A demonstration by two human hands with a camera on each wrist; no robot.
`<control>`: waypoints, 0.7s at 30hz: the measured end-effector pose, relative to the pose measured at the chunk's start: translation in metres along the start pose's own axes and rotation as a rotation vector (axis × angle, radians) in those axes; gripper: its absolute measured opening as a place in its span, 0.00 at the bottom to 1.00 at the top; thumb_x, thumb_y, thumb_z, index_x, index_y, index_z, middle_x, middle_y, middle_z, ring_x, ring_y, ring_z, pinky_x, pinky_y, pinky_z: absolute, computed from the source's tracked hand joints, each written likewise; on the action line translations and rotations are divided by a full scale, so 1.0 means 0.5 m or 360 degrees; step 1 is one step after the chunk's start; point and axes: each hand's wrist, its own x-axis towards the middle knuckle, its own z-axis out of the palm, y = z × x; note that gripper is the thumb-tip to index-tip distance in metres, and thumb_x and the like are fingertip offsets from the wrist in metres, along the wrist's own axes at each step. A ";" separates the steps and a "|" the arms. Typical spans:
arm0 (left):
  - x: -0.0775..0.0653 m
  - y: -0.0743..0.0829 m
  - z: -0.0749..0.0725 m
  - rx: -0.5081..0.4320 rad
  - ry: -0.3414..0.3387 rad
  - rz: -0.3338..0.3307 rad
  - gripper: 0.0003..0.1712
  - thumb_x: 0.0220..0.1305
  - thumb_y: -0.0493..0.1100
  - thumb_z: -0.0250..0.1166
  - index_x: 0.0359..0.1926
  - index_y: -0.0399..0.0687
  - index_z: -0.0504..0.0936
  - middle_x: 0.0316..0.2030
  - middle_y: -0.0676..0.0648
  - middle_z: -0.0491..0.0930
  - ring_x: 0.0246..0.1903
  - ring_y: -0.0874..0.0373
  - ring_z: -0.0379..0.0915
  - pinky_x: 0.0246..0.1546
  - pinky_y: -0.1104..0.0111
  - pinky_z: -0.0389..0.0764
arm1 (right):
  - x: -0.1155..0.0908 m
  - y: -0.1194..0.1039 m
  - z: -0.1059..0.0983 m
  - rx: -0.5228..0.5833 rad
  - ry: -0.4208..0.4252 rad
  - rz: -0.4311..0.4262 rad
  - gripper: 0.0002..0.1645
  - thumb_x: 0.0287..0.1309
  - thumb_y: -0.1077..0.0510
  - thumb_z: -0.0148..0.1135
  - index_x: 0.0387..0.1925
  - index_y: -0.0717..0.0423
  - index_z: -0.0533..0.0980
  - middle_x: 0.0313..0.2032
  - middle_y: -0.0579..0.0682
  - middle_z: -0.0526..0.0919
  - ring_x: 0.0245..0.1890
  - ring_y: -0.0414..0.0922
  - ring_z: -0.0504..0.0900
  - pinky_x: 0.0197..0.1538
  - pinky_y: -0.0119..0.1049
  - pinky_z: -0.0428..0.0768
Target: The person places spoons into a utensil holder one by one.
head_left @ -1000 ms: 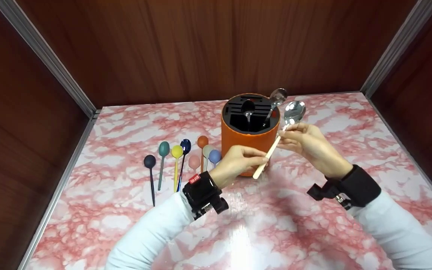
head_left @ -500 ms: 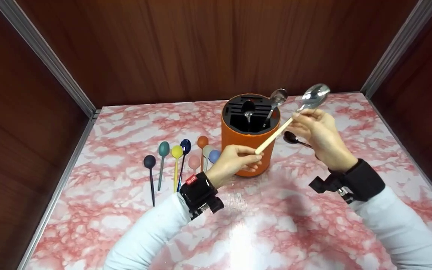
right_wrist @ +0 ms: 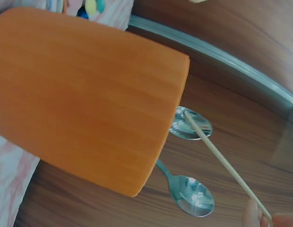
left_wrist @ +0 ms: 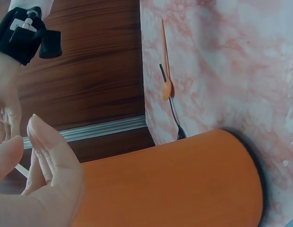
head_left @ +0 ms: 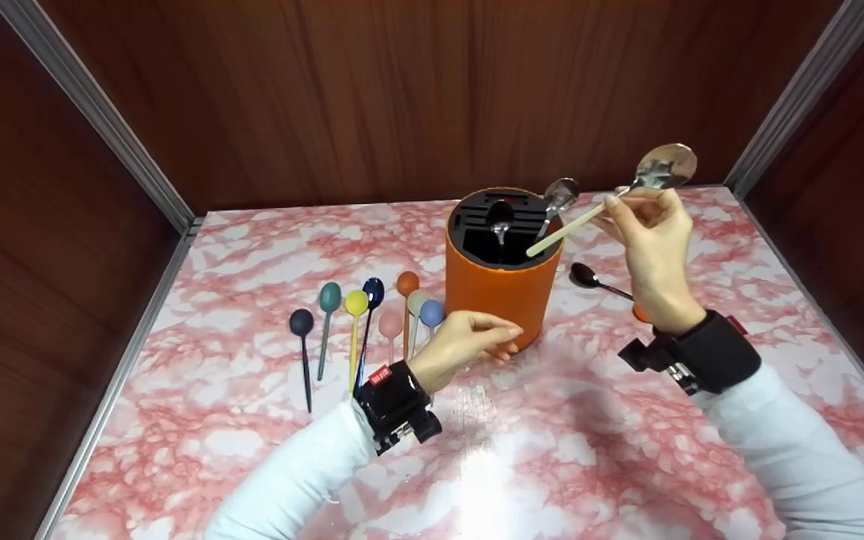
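Observation:
A spoon with a silver bowl (head_left: 666, 166) and a slim cream handle is pinched near its neck by my right hand (head_left: 657, 251). The handle slants down left, its end over the front right of the orange holder's (head_left: 503, 300) black top. Two spoons stand in the holder: a dark-bowled one (head_left: 500, 217) in the middle and a silver one (head_left: 561, 193) leaning right. In front of the holder, my left hand (head_left: 466, 345) holds nothing. Its fingers are loosely bent, and the left wrist view shows a gap between thumb (left_wrist: 7, 158) and fingers.
Several coloured spoons lie left of the holder, among them a yellow one (head_left: 356, 304) and a teal one (head_left: 330, 298). A dark spoon (head_left: 584, 275) and an orange one (head_left: 640, 313), mostly behind my right hand, lie to the right. Wooden panels (head_left: 402, 97) enclose the marbled tabletop.
My right hand has carried the spoon up and to the right, uncovering the dark spoon beneath. My left hand has let go of the handle's end and dropped slightly.

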 end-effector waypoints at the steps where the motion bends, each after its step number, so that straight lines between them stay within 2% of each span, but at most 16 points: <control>1: -0.001 -0.003 0.000 0.0004 -0.0005 -0.0003 0.16 0.61 0.36 0.60 0.47 0.30 0.79 0.25 0.49 0.81 0.22 0.65 0.75 0.36 0.70 0.84 | 0.002 0.003 0.001 -0.0033 -0.0005 -0.0028 0.08 0.52 0.71 0.60 0.30 0.59 0.71 0.26 0.49 0.78 0.28 0.40 0.80 0.38 0.33 0.86; 6: -0.008 -0.015 0.000 -0.0003 -0.0018 -0.0037 0.16 0.61 0.37 0.60 0.47 0.30 0.79 0.25 0.50 0.81 0.22 0.65 0.75 0.34 0.71 0.84 | 0.010 0.025 0.003 -0.0160 -0.0066 -0.0120 0.09 0.51 0.70 0.63 0.29 0.56 0.73 0.26 0.47 0.81 0.29 0.39 0.81 0.39 0.32 0.85; 9: -0.012 -0.021 0.001 -0.0029 -0.0032 -0.0048 0.16 0.60 0.36 0.60 0.47 0.28 0.78 0.24 0.52 0.80 0.23 0.64 0.75 0.32 0.74 0.83 | 0.014 0.038 0.004 -0.0177 -0.0097 -0.0127 0.09 0.50 0.71 0.63 0.27 0.56 0.74 0.26 0.47 0.82 0.29 0.38 0.82 0.39 0.31 0.85; 16: -0.016 -0.040 -0.002 -0.0055 -0.0016 -0.0087 0.15 0.61 0.36 0.60 0.46 0.29 0.79 0.23 0.54 0.79 0.23 0.65 0.74 0.30 0.76 0.82 | 0.015 0.070 0.008 -0.0259 -0.0120 -0.0051 0.14 0.52 0.75 0.58 0.26 0.53 0.75 0.23 0.43 0.82 0.27 0.36 0.82 0.37 0.29 0.85; 21: -0.018 -0.062 -0.005 -0.0080 0.0006 -0.0150 0.15 0.61 0.38 0.61 0.46 0.30 0.79 0.25 0.53 0.79 0.24 0.64 0.75 0.31 0.75 0.82 | 0.012 0.096 0.008 -0.0249 -0.0154 0.0032 0.07 0.53 0.73 0.59 0.26 0.59 0.75 0.23 0.43 0.81 0.26 0.36 0.82 0.37 0.30 0.85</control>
